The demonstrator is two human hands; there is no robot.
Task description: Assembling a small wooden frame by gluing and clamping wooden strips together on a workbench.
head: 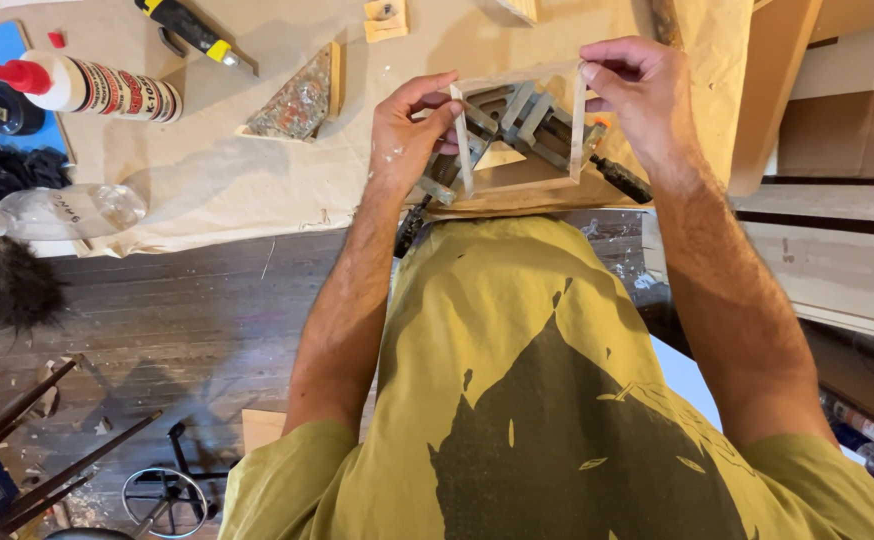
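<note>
Overhead, holding up one square wooden frame [520, 130] with two hands, left hand [404, 135] pinching its left side, right hand [635, 95] gripping its top right corner, hovering above several grey clamps [522, 115], one glue bottle [82, 87] lying well left of the frame, one triangular wood piece [302, 100] nearer

Paper-covered workbench [257, 190], glue bottle [97, 88], clamps [527, 120]
</note>
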